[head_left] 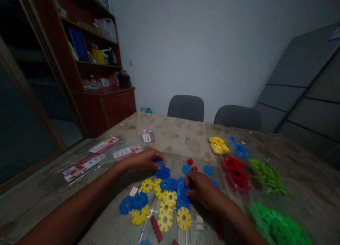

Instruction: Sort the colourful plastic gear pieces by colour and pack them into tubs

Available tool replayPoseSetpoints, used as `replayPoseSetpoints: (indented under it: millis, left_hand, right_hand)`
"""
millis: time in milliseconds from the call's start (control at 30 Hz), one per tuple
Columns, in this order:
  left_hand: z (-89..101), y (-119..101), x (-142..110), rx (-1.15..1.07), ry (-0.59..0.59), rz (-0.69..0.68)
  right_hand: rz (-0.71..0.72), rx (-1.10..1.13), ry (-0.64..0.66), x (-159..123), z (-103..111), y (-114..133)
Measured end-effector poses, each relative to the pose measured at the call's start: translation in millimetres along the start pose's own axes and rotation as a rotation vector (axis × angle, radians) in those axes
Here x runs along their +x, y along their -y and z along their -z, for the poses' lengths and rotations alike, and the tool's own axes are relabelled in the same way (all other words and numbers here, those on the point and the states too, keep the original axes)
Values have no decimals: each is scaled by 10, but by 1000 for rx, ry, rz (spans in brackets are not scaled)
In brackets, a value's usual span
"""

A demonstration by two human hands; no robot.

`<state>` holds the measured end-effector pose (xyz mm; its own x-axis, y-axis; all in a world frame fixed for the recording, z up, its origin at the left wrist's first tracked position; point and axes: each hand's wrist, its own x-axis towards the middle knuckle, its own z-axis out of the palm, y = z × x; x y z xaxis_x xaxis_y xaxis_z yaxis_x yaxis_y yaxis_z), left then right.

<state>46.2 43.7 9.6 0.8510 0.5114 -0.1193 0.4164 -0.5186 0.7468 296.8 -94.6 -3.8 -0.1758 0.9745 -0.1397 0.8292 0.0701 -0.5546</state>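
My left hand [149,159] is closed on a blue notched disc at the top left end of a cluster of interlocking discs. Thumb and fingers of my right hand [203,188] grip a blue disc piece [182,199] on the cluster's right side. Between the hands, blue discs [168,184] join onto yellow discs [165,216] running down toward me. Left of these lie a blue pair [133,201] and a yellow disc [140,215]. A dark red notched strip [156,228] rests near the front. My fingers partly hide the pieces they hold.
Tubs of yellow [219,145], red [236,173], light green [268,176] and green pieces [281,225] stand at right. Loose blue discs [208,170] and small red pieces [190,161] lie behind my right hand. Clear plastic packages [83,167] lie at left. Grey chairs [186,106] stand beyond the table.
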Motion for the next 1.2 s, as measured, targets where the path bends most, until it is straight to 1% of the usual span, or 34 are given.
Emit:
replayPoseSetpoints:
  millis: [133,300,367,467,567,633,700,800,933,1067,1200]
  left_hand:
    - [31,-8,0,41,-23,1]
    - [216,-30,-65,114,-130,23]
    - [258,-55,-91,112,-148,23]
    - [197,-103,-89,91,-92,11]
    - [28,-125,-37,109,-25,17]
    - [-73,-119,1,150,-18,43]
    - [-128,-107,21,191,-13,72]
    - [-138,-99,19,231,6,106]
    - [-135,-104,13,254,-14,143]
    - [-140,-94,26,226,-43,133]
    - [-76,-78,21,169,-48,103]
  right_hand:
    - [22,14,17,-17,0,-12]
    - [7,14,35,-6,-8,-11]
    - [-6,19,37,5,-1,4]
    - [0,35,52,8,44,22]
    - [19,45,70,-10,108,13]
    - [23,43,80,-29,140,-9]
    - [17,36,86,-48,148,-30]
    - [-2,24,90,-58,119,-46]
    - [-28,10,90,-36,62,-38]
    - [-35,3,65,-21,60,-24]
    - [-29,20,78,-23,98,-26]
